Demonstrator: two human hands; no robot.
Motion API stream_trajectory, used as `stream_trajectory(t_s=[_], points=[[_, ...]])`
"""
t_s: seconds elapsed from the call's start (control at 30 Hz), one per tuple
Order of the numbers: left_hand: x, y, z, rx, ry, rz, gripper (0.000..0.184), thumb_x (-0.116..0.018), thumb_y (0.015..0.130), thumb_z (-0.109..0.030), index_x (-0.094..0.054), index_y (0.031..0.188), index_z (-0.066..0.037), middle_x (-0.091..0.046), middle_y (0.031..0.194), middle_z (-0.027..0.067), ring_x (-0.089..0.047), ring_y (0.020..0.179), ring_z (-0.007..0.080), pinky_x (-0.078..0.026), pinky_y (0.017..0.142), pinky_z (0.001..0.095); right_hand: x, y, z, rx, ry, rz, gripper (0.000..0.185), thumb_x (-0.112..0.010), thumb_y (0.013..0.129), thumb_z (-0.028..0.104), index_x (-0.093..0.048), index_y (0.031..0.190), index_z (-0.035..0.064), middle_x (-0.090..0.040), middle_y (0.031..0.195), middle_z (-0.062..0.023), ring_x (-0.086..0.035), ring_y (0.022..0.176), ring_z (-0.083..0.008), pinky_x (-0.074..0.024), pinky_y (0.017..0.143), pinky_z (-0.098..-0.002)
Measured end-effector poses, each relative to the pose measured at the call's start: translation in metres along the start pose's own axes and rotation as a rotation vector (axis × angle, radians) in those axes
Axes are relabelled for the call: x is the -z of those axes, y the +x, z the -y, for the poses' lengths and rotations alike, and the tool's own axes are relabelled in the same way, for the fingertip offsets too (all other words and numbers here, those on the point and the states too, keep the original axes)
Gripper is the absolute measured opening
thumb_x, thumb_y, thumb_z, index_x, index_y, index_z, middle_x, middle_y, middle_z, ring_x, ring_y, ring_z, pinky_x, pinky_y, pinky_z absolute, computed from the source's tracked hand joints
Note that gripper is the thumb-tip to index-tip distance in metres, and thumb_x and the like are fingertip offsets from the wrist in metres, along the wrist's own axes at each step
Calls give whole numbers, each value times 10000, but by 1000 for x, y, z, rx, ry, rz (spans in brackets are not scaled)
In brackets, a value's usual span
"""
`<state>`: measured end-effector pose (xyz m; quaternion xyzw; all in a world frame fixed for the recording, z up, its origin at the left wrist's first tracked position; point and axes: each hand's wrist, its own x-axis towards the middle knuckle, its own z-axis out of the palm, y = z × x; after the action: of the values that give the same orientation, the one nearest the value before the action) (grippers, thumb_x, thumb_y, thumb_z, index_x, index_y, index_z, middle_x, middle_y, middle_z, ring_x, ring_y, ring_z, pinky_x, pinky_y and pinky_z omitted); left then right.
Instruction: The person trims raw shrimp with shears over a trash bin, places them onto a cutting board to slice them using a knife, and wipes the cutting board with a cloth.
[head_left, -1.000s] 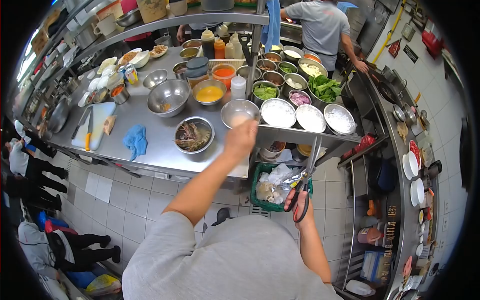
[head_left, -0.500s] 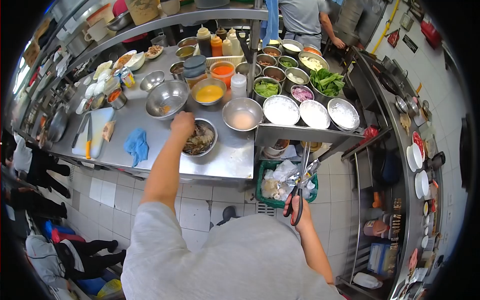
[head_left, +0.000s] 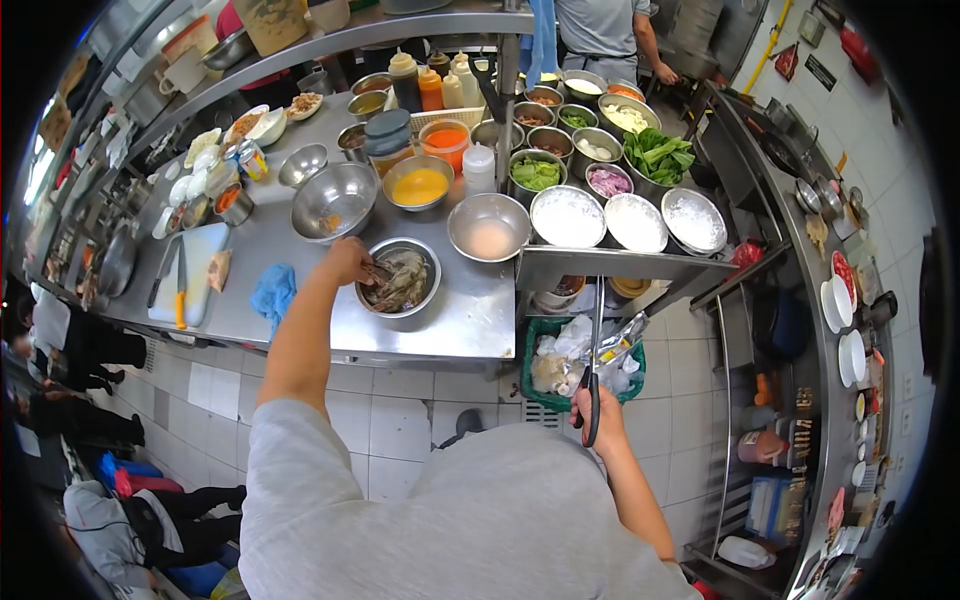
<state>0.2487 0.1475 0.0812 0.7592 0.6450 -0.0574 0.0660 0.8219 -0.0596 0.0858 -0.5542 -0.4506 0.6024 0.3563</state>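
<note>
My left hand (head_left: 349,262) is at the left rim of a steel bowl (head_left: 436,290) of raw, greyish shrimp (head_left: 402,280). Its fingers are closed on what looks like a shrimp, partly hidden by the hand. My right hand (head_left: 601,420) grips black-handled scissors (head_left: 594,385) in front of my body, over the floor. Their long metal blades point away from me and look nearly together. Behind my left hand stands a large steel bowl (head_left: 312,212) with a small orange-brown bit inside. Right of the shrimp, another steel bowl (head_left: 515,228) holds pale liquid.
A green bin (head_left: 545,400) with plastic waste sits below the scissors. Left are a white cutting board (head_left: 208,262) with knives and a blue cloth (head_left: 272,292). White-powder bowls (head_left: 568,217), vegetables and a bowl of yellow liquid (head_left: 418,186) stand behind. A co-worker (head_left: 598,40) stands at the back.
My left hand has moved left from above the shrimp to the bowl's rim, uncovering more shrimp. The scissors' blades have come closer together. The view has shifted slightly.
</note>
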Motion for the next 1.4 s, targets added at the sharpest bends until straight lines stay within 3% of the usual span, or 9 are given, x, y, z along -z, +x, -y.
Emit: stream_trajectory(t_s=[0.1,0.23,0.33,0.53,0.63,0.83,1.0,1.1,1.4], points=[[15,-8,6,-86,-75,-99,361,-923,677,-285,-845,1010,-172,-728,1046,119,-638,1143,331,-508,987,468,2,7,-13,41,5,-11,361,-713,1020,436,-645,1044,82,-600,745,4,-609,603,-99,-436,448,-256],[35,-28,4,-82,-189,-191,329,-887,731,-210,-838,1051,-150,-738,958,149,-682,1041,330,-529,911,459,0,9,-13,61,3,-23,354,-725,1014,424,-648,1039,79,-601,738,5,-600,582,-99,-440,450,-255],[33,-36,12,24,-491,-123,327,-867,763,-167,-828,1087,-145,-757,1035,127,-685,1066,329,-541,902,451,1,11,-12,43,5,-17,344,-728,1015,410,-653,1044,76,-603,742,6,-604,591,-95,-448,455,-255],[28,-61,-18,-42,-340,-71,503,-807,752,-97,-747,1250,-48,-742,1192,180,-708,1102,315,-565,956,405,-3,13,-15,92,31,-64,318,-721,1022,381,-662,1055,70,-612,749,2,-584,570,-86,-444,450,-253],[50,-61,-52,37,-347,144,474,-779,768,-189,-757,1224,-61,-751,1208,191,-704,1118,384,-551,1013,453,-3,13,-9,84,16,-52,314,-722,1021,375,-659,1039,68,-608,739,6,-580,566,-84,-444,448,-255],[11,-5,-84,320,-67,26,467,-803,740,-251,-775,1154,-37,-751,1139,255,-734,1059,395,-584,953,474,-7,15,-6,50,-10,-28,317,-735,1011,380,-655,999,74,-587,698,6,-579,575,-80,-451,465,-255],[1,-7,-74,265,-39,150,414,-816,714,-224,-800,1098,-71,-767,1078,227,-737,1046,390,-590,941,465,11,15,-26,242,-287,-108,340,-756,996,384,-656,975,60,-599,723,19,-578,621,-85,-517,579,-271],[21,-25,-76,196,-105,155,459,-817,698,-200,-792,1147,-110,-767,1117,214,-729,1069,390,-582,962,467,12,6,-7,79,-77,-119,345,-757,995,383,-661,973,53,-613,745,19,-592,645,-93,-524,596,-276],[39,-69,-68,56,-529,-229,577,-686,730,25,-709,1292,-102,-583,1161,153,-607,1112,374,-519,997,415,22,9,-11,70,23,-123,343,-686,1041,400,-608,1032,67,-608,838,-8,-584,658,-107,-491,580,-266]])
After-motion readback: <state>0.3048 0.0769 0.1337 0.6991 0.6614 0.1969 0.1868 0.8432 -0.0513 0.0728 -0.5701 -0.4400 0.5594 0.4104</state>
